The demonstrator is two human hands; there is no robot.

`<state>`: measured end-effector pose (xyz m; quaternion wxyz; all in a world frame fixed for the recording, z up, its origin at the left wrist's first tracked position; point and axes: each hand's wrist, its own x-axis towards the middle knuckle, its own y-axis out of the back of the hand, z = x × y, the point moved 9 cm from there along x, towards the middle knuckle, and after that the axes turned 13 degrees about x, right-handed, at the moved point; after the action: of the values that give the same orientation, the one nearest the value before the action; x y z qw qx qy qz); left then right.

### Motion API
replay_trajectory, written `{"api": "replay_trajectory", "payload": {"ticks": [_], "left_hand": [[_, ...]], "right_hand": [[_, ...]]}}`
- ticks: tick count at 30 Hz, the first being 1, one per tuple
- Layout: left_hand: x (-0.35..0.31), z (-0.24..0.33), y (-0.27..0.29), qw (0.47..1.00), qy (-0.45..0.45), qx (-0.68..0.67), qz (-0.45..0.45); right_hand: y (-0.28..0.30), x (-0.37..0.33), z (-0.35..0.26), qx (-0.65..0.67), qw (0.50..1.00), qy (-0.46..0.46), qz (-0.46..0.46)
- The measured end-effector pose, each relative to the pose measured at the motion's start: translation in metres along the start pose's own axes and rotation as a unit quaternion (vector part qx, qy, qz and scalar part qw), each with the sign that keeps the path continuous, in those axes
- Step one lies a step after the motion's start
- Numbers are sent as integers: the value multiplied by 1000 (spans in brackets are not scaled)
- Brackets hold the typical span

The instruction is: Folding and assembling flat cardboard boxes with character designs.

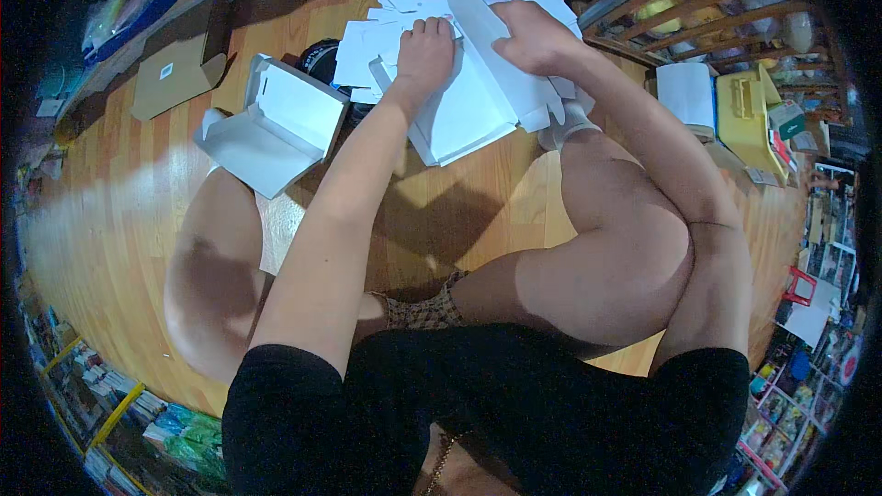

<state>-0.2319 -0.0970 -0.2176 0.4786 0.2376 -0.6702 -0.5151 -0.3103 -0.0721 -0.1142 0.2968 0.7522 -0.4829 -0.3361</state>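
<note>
A white folding cardboard box (473, 108) lies open on the floor between my legs, its lid panel standing up at an angle. My left hand (427, 57) presses down at the box's left side, fingers bent and close together over it. My right hand (537, 39) grips the raised lid panel from the right, thumb on the near face; its other fingers are partly hidden. Beneath and beyond the box lies a pile of white flat cardboard pieces (360, 53), some with a small printed pattern.
Another open white box (276, 129) sits by my left knee. A brown cardboard box (179, 69) lies farther left, and a dark round object (322, 60) is behind the white one. A yellow bin (749, 110) stands right, below a wooden slatted rack (726, 0). Goods line the edges.
</note>
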Motion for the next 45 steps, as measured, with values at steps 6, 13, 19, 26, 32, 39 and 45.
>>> {"api": "replay_trajectory", "payload": {"ticks": [6,13,19,26,32,39,45], "left_hand": [[6,-27,-7,967,11,-255,6],[6,-39,-23,979,46,-56,-188],[3,-44,-17,980,20,-52,-191],[4,-45,-22,977,35,-39,-205],[6,-52,-33,970,18,-68,-232],[2,-67,-37,947,-33,-247,-204],[-10,-65,-25,963,1,-234,-134]], "right_hand": [[0,0,-1,-4,1000,-3,-5],[2,-3,2,-6,1000,-28,-6],[2,-3,0,12,999,-34,-8],[4,-2,1,-6,1000,-15,-3],[5,1,3,5,1000,8,-3],[9,2,6,6,1000,-10,19],[9,1,10,-1,1000,-20,19]]}}
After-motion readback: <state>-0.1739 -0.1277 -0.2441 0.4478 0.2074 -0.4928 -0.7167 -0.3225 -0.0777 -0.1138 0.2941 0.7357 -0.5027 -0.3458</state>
